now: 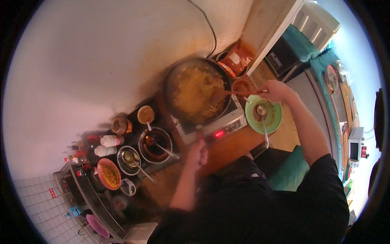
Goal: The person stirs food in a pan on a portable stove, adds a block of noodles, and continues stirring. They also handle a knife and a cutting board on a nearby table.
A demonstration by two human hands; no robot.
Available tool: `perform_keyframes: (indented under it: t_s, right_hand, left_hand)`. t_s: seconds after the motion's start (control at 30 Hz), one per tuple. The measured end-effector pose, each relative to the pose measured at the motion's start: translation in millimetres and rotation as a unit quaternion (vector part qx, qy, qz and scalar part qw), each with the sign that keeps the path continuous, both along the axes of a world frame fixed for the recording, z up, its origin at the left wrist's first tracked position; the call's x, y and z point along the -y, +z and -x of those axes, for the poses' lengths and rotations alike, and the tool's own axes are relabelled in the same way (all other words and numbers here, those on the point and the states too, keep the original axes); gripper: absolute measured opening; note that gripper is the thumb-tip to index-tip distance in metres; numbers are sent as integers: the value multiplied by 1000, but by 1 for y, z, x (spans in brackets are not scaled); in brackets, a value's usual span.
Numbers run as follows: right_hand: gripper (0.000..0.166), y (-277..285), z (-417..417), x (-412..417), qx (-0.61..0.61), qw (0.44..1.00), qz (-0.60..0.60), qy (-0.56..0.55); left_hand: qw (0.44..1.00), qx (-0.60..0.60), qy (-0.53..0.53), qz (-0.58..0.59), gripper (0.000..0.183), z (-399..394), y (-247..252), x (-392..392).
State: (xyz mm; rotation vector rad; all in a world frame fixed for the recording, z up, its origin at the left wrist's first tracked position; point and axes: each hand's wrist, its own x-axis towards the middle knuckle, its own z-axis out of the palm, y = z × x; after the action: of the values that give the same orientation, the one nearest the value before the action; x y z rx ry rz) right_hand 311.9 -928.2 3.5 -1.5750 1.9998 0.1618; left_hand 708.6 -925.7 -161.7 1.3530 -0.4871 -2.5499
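A large dark wok full of yellowish-brown food sits on an induction cooker with a lit red display. My right hand grips the handle of a spatula, whose far end is in the food. My left hand is blurred near the cooker's front edge, with its fingers curled; a reddish thing shows just above it, and whether the hand holds it is unclear. Below the right hand stands a green bowl with a metal ladle in it.
Left of the cooker stand a steel bowl of dark liquid, a smaller steel bowl with a ladle, a pink bowl of yellow food, white bottles and a jar. A red packet lies behind the wok, beside the wall.
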Motion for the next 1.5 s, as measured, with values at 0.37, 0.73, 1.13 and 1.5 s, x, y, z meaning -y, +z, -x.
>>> perform_keyframes:
  t_s: [0.37, 0.73, 1.13, 1.5]
  right_hand:
    - [28, -11, 58, 49, 56, 989, 111, 84]
    - [24, -37, 51, 46, 6, 995, 46, 88]
    - [25, 2, 19, 31, -26, 998, 36, 46]
    - [49, -66, 14, -24, 232, 961, 141, 56]
  left_hand:
    - [987, 107, 119, -8, 30, 54, 26, -34]
    - [983, 149, 100, 33, 31, 71, 18, -42]
    - [985, 119, 117, 36, 30, 69, 22, -48]
    - [960, 215, 143, 106, 26, 96, 43, -47]
